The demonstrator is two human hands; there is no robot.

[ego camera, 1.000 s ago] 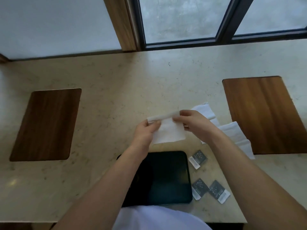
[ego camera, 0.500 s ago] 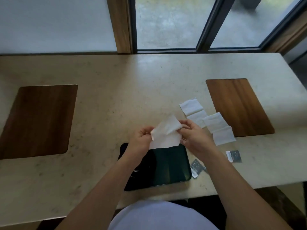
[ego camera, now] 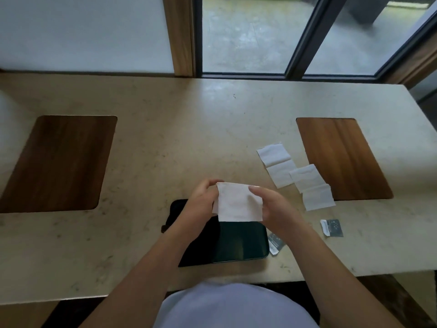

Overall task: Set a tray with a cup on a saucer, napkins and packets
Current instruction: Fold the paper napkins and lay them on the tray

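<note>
1. Both hands held one folded white napkin (ego camera: 238, 204) up over the far edge of the black tray (ego camera: 241, 242). The left hand (ego camera: 201, 204) pinched its left edge between thumb and fingers, and the right hand (ego camera: 274, 207) gripped the right edge, its fingers curled round the paper.
2. The tray sat at the near edge of the stone table (ego camera: 189, 129) and looked bare — nothing appeared to be laid on it yet.
3. Two more napkins (ego camera: 295, 174) lay unfolded on the table to the right, overlapping, beside a wooden inlay (ego camera: 343, 157).
4. One dark packet (ego camera: 332, 227) lay apart at the right; another packet (ego camera: 275, 245) rested against the tray's right edge.
5. No cup or saucer was in sight.
6. By my judgement the task was barely begun — napkins, packets, cup and saucer all remained to be placed.
</note>
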